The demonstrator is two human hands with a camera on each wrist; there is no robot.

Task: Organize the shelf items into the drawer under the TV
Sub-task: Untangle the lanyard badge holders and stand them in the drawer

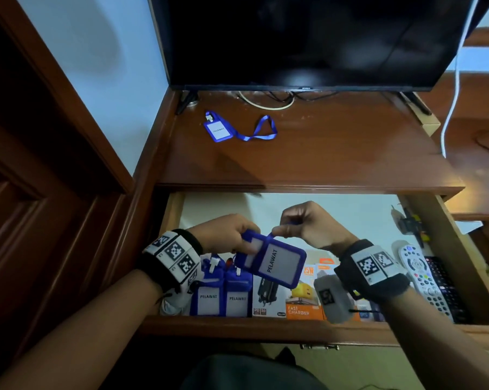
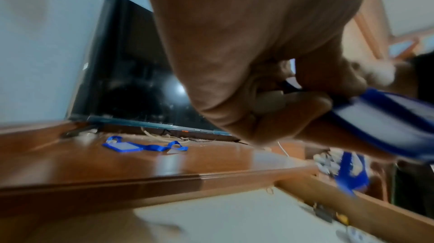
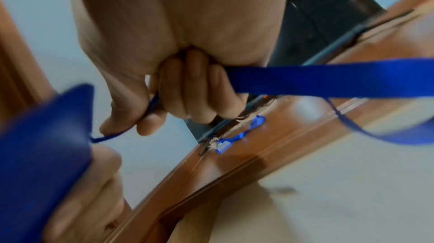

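Black wristbands (image 1: 374,267) bearing checkered markers

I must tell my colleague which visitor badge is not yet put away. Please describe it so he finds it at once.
Start at the TV; on the wooden shelf before its left foot lies one blue PELAWAT badge. Unlike the badges in the drawer or in the hands, it lies alone, its lanyard spread out.

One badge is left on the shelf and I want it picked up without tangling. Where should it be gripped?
Grip the badge holder by its long edges, coming from above and the front. It lies flat near the TV's left foot; its lanyard trails right, so the strap would follow.
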